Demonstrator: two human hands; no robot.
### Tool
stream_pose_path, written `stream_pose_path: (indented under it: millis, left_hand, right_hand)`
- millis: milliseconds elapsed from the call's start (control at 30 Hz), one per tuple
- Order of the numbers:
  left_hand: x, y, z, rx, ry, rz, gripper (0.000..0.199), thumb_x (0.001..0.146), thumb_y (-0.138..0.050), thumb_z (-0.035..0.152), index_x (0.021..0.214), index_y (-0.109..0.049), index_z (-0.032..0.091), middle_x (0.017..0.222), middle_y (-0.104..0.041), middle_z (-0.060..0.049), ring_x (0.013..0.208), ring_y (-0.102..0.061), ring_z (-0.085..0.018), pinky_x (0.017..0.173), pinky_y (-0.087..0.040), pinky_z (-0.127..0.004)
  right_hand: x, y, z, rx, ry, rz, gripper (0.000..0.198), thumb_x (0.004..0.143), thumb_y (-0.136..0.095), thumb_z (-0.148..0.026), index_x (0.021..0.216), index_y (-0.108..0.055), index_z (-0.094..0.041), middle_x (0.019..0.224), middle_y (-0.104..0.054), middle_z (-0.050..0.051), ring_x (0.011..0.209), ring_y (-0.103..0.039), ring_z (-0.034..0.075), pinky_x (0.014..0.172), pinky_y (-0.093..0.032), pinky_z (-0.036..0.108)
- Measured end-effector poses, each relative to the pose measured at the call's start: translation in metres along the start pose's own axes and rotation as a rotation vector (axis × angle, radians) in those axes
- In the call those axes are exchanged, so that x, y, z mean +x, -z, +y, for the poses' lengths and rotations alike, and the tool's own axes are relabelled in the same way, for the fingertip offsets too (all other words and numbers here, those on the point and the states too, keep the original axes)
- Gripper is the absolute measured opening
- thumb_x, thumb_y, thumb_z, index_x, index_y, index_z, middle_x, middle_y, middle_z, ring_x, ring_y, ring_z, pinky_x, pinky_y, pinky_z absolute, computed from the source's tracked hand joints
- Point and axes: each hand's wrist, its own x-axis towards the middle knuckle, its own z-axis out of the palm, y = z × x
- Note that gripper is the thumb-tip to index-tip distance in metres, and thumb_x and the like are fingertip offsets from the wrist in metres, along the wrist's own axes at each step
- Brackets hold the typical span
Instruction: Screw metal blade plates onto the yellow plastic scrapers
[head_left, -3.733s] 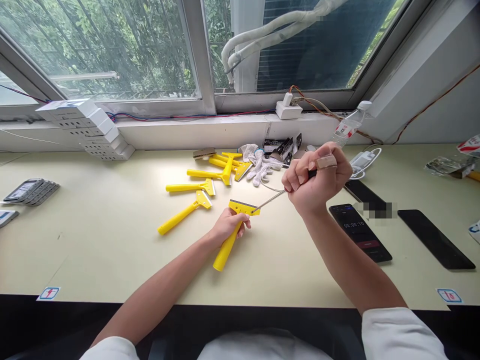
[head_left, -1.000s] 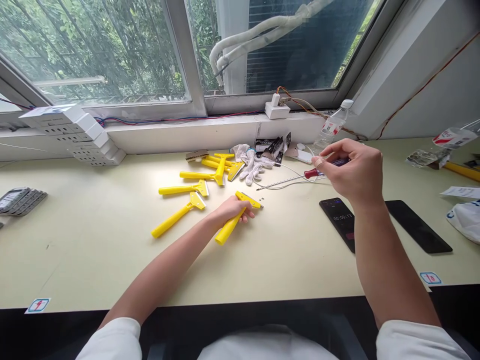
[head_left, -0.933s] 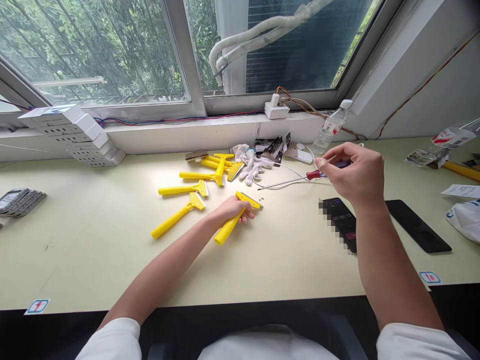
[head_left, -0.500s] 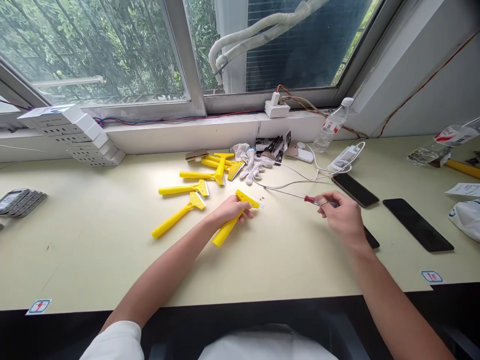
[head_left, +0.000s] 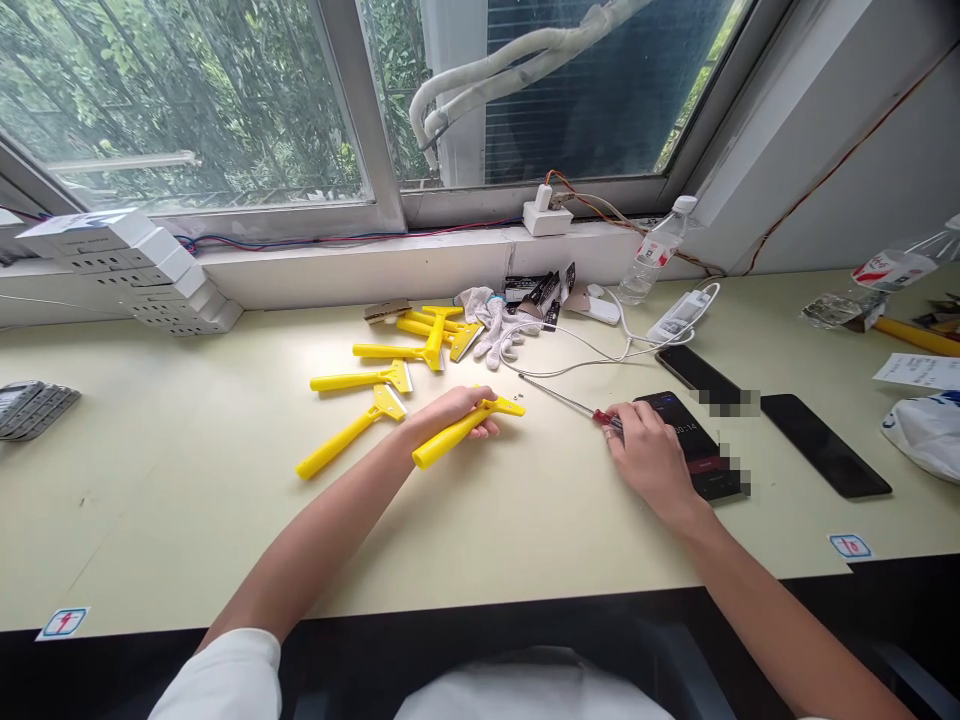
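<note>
Currently, through the head camera, I see the left hand (head_left: 469,408) just below centre, towards six o'clock, pinching a yellow scraper (head_left: 450,438) between thumb and fingers close to its head; the handle points to eight o'clock and the head to two. I cannot tell whether the scraper touches the table (head_left: 540,530) or sits slightly above it. Out at four o'clock, the right hand (head_left: 649,455) is palm down, fingers curled over the handle of a screwdriver (head_left: 602,417), low at the tabletop, its shaft aimed at ten o'clock; how firmly they press, I cannot see. A phone (head_left: 701,450) lies just beside that hand, at its three o'clock. For good handling, I would keep the screwdriver level and under control, because a round handle may well roll, and keep its tip away from the tiny loose pieces (head_left: 517,396) just past the scraper's head. I would also hold the left pinch steady and the fingertips behind the edge, which is turned from my view. More yellow scrapers (head_left: 341,446) lie between eight and eleven o'clock, well apart from the screwdriver.
</note>
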Motion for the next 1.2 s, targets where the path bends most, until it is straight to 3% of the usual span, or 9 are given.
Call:
stream_pose_path:
  millis: [200,300,433,533,733,900,967,1067,1200]
  left_hand:
    - [-0.009,0.003,-0.007,0.156,-0.056,0.003,0.031,0.084,-0.076,0.045,0.077,-0.071,0.015,0.072,-0.076,-0.014,0.055,-0.069,-0.021,0.053,-0.054,-0.028]
    - [-0.011,0.005,-0.007,0.188,-0.114,0.0,0.036,0.082,-0.081,0.046,0.072,-0.074,0.013,0.076,-0.078,-0.015,0.056,-0.068,-0.018,0.056,-0.055,-0.027]
    - [-0.016,0.006,-0.01,0.125,-0.202,-0.104,0.04,0.082,-0.085,0.051,0.087,-0.079,0.012,0.09,-0.08,-0.015,0.064,-0.071,-0.016,0.066,-0.058,-0.027]
    - [-0.024,0.004,-0.012,0.164,-0.215,-0.173,0.044,0.084,-0.083,0.056,0.092,-0.076,0.014,0.088,-0.077,-0.011,0.068,-0.072,-0.018,0.067,-0.058,-0.029]
    - [-0.042,-0.008,-0.004,0.424,-0.396,-0.015,0.029,0.094,-0.071,0.046,0.096,-0.074,0.017,0.083,-0.069,-0.004,0.059,-0.058,-0.012,0.054,-0.047,-0.023]
    - [-0.051,-0.012,-0.002,0.757,-0.658,0.024,0.03,0.098,-0.069,0.045,0.087,-0.079,0.02,0.069,-0.066,-0.002,0.058,-0.054,-0.014,0.057,-0.038,-0.024]
    - [-0.053,-0.011,-0.004,0.885,-0.744,0.065,0.027,0.097,-0.072,0.044,0.083,-0.08,0.022,0.065,-0.064,-0.002,0.058,-0.054,-0.014,0.06,-0.037,-0.025]
    - [-0.055,-0.005,-0.01,1.0,-0.82,0.069,0.019,0.098,-0.073,0.044,0.096,-0.083,0.028,0.078,-0.073,-0.004,0.068,-0.062,-0.017,0.068,-0.041,-0.025]
    - [-0.048,0.008,-0.023,1.153,-0.982,0.089,0.028,0.104,-0.065,0.05,0.095,-0.078,0.026,0.081,-0.072,-0.004,0.067,-0.064,-0.018,0.066,-0.04,-0.027]
  right_hand:
    - [0.006,0.008,-0.033,0.043,0.09,0.057,0.03,0.102,-0.054,-0.031,0.128,-0.063,-0.019,0.128,-0.071,0.02,0.119,-0.061,0.039,0.098,-0.044,0.054]
    - [0.015,0.009,-0.054,0.277,0.132,-0.053,0.028,0.1,-0.057,-0.031,0.124,-0.067,-0.021,0.126,-0.074,0.018,0.119,-0.064,0.038,0.102,-0.046,0.054]
    - [0.036,0.014,-0.076,0.638,0.123,-0.252,0.032,0.104,-0.055,-0.038,0.129,-0.068,-0.023,0.121,-0.077,0.012,0.114,-0.071,0.03,0.1,-0.053,0.047]
    - [0.053,0.018,-0.085,0.811,0.075,-0.377,0.034,0.103,-0.057,-0.044,0.127,-0.071,-0.024,0.12,-0.079,0.009,0.108,-0.074,0.026,0.094,-0.055,0.04]
    - [0.072,0.011,-0.091,1.079,0.01,-0.634,0.038,0.102,-0.058,-0.052,0.103,-0.077,-0.02,0.107,-0.077,0.007,0.087,-0.072,0.02,0.067,-0.05,0.028]
    - [0.073,0.013,-0.093,1.278,0.155,-0.813,0.041,0.098,-0.065,-0.057,0.093,-0.079,-0.019,0.09,-0.072,0.005,0.08,-0.063,0.017,0.067,-0.052,0.028]
    - [0.071,0.015,-0.093,1.322,0.214,-0.82,0.038,0.096,-0.069,-0.056,0.095,-0.079,-0.019,0.086,-0.072,0.004,0.075,-0.061,0.017,0.067,-0.053,0.029]
    - [0.066,0.014,-0.093,1.281,0.309,-0.763,0.037,0.099,-0.068,-0.054,0.102,-0.081,-0.02,0.09,-0.074,0.005,0.074,-0.064,0.017,0.068,-0.056,0.031]
    - [0.063,0.005,-0.095,1.185,0.48,-0.686,0.039,0.103,-0.064,-0.052,0.115,-0.082,-0.02,0.1,-0.078,0.007,0.081,-0.067,0.018,0.072,-0.057,0.031]
